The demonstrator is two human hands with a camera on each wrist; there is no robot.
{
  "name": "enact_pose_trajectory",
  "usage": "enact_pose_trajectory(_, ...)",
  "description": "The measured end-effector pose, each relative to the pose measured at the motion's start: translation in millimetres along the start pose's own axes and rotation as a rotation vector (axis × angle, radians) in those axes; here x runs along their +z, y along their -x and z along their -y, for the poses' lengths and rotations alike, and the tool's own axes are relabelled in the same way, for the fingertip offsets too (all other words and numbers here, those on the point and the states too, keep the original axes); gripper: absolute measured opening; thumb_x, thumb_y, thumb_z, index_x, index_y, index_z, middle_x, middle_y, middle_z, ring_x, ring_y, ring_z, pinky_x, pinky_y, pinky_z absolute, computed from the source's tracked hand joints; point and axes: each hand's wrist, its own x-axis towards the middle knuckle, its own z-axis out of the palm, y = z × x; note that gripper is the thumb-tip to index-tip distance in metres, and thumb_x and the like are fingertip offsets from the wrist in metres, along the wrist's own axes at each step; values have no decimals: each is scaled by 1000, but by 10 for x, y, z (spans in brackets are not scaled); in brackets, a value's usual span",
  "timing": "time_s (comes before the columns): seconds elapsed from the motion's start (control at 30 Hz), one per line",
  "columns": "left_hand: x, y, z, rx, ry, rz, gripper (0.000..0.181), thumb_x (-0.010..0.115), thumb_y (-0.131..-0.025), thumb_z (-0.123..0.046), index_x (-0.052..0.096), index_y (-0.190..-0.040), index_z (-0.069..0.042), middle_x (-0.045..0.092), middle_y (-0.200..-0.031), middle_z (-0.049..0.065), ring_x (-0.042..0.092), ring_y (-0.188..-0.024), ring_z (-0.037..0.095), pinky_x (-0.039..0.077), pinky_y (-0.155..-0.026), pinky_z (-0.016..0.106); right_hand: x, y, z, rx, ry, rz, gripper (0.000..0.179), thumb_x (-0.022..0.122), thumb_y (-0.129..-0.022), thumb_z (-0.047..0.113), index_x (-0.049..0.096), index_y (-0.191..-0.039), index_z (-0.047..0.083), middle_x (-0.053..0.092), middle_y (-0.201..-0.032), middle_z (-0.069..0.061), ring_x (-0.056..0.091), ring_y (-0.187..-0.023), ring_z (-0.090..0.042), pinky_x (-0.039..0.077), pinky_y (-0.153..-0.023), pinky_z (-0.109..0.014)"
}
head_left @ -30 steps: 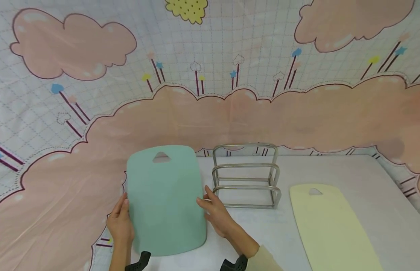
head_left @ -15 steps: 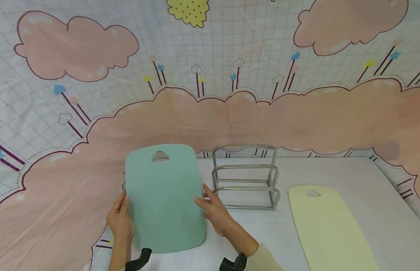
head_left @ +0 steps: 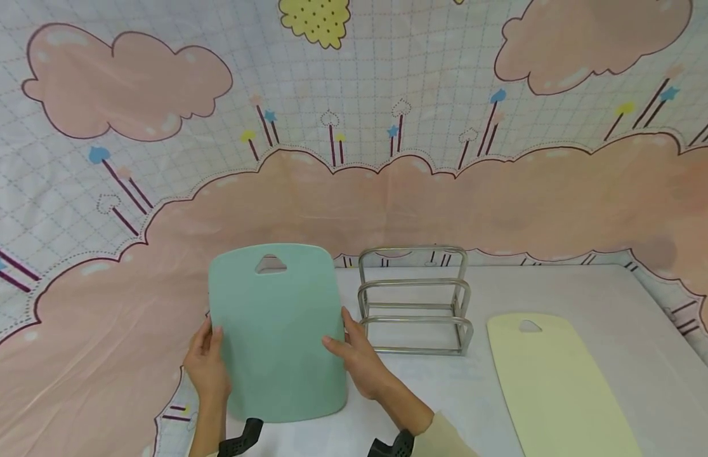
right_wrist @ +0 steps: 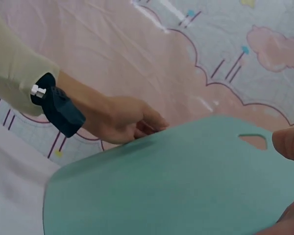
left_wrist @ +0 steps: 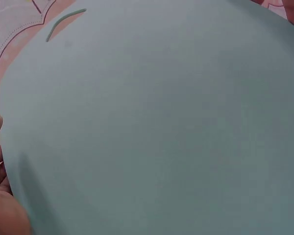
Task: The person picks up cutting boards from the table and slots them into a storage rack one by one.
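A mint-green cutting board (head_left: 280,343) with a hole near its top is held up between both hands, its face toward the head camera. My left hand (head_left: 208,368) grips its left edge; the left wrist view is mostly filled by the board (left_wrist: 152,122), with fingertips at the far left. At the right edge, my right hand (head_left: 362,362) holds it with the thumb in front and the other fingers partly hidden at the edge. The right wrist view has the left hand (right_wrist: 127,117) along the opposite edge of the board (right_wrist: 161,186).
Just right of the green board stands a metal wire rack (head_left: 413,316) with several bars. A pale yellow cutting board (head_left: 559,387) lies flat on the white table (head_left: 611,304) at the right. Cloud-patterned cloth (head_left: 388,209) hangs behind.
The green board's lower edge has risen a little. My left hand has shifted slightly right, and the right thumb has come further over the board's front.
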Motion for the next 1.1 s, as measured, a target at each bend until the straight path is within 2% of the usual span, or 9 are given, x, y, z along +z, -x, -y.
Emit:
enact_pose_trajectory(0.1,0,0,-45,32,-69,20,38,59,-95,-6,53,-128,11,60,-113,1,55,-107,9,42,-85,13,21,2,2,-29,38,4,88,55,-96,30,-8,-152,6,-4,-155,-20,4,-141,-39,17,-107,-62)
enact_pose_trajectory(0.23,-17,3,-118,45,-175,59,43,58,-96,-10,48,-132,10,56,-126,17,51,-120,15,39,-95,14,46,-2,5,-50,116,5,89,56,-96,32,-8,-152,6,-5,-155,-20,-3,-142,-39,12,-109,-61)
enact_pose_trajectory(0.33,-28,16,-161,39,-266,77,47,57,-97,-15,43,-136,8,49,-133,25,45,-128,20,34,-102,17,54,-14,7,-69,170,6,90,57,-96,34,-8,-152,6,-5,-155,-21,-4,-142,-40,10,-109,-62)
enact_pose_trajectory(0.43,-24,30,-191,22,-319,86,50,56,-98,-20,41,-138,6,48,-135,24,43,-130,23,32,-102,16,50,-29,16,-111,219,1,90,57,-96,34,-8,-152,3,-4,-155,-22,-2,-141,-39,8,-109,-62)
enact_pose_trajectory(0.6,-2,61,-239,-2,-300,129,55,53,-100,-23,34,-143,5,42,-140,23,36,-135,27,31,-102,13,32,-24,35,-156,268,-18,89,56,-97,32,-7,-152,4,-2,-155,-22,0,-141,-38,9,-109,-61)
enact_pose_trajectory(0.73,-4,72,-256,19,-280,208,56,47,-102,-20,24,-149,2,33,-147,21,27,-139,29,28,-104,16,17,-19,15,-183,290,-32,88,56,-97,31,-8,-153,8,-2,-156,-18,0,-142,-36,8,-109,-62)
enact_pose_trajectory(0.87,-17,44,-257,75,-272,265,55,44,-103,-15,20,-151,-3,27,-152,18,23,-141,28,28,-104,14,12,-24,23,-213,321,-36,90,56,-96,37,-9,-153,15,-1,-157,-14,0,-143,-33,9,-108,-63)
enact_pose_trajectory(1.03,-45,61,-324,126,-344,261,53,46,-102,-14,27,-151,-10,32,-151,12,28,-139,23,30,-106,20,26,-42,53,-237,368,-51,91,57,-94,43,-10,-153,23,-1,-158,-7,2,-143,-30,12,-108,-63)
enact_pose_trajectory(1.1,-68,77,-354,124,-372,248,52,46,-102,-16,28,-151,-13,34,-150,11,31,-138,22,31,-105,20,43,-45,56,-251,389,-48,92,57,-94,44,-10,-153,23,0,-158,-6,4,-143,-30,14,-108,-62)
